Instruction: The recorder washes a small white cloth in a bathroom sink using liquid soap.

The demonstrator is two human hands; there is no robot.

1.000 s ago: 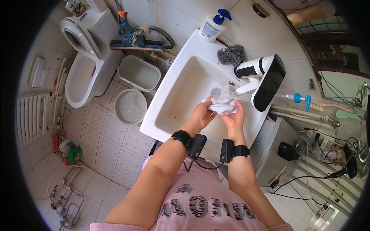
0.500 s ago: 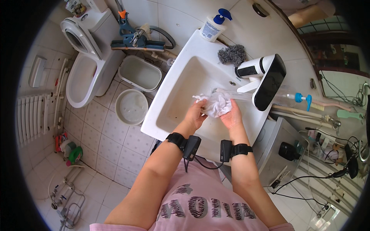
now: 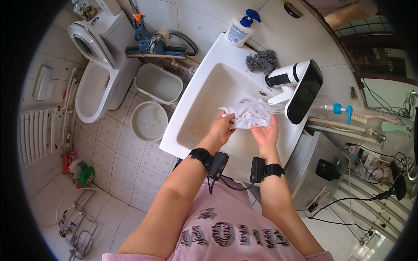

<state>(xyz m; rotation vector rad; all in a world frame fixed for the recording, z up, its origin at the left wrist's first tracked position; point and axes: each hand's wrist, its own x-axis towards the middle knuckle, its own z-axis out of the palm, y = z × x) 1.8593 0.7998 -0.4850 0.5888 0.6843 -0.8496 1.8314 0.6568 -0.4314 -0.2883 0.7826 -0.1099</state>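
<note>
A wet white cloth (image 3: 247,115) is spread between my two hands inside the white sink (image 3: 185,114). My left hand (image 3: 222,128) grips its left edge, the thumb lying on top. At the right edge, my right hand (image 3: 265,134) holds the cloth from beneath with its thumb up; the fingers under the cloth are hidden. Water streams from the white-and-black faucet (image 3: 300,89) onto the cloth's right part. Both wrists carry black straps with small black boxes.
A grey scouring pad (image 3: 261,61) and a white pump bottle (image 3: 240,32) stand on the sink's back ledge. Left of the sink are a round white basin (image 3: 149,122), a rectangular tub (image 3: 159,83) and a toilet (image 3: 92,93). A grey cabinet (image 3: 311,172) adjoins the right side.
The bunched cloth has opened out wider and flatter. My right hand has shifted slightly right and down, while my left hand stays almost in place.
</note>
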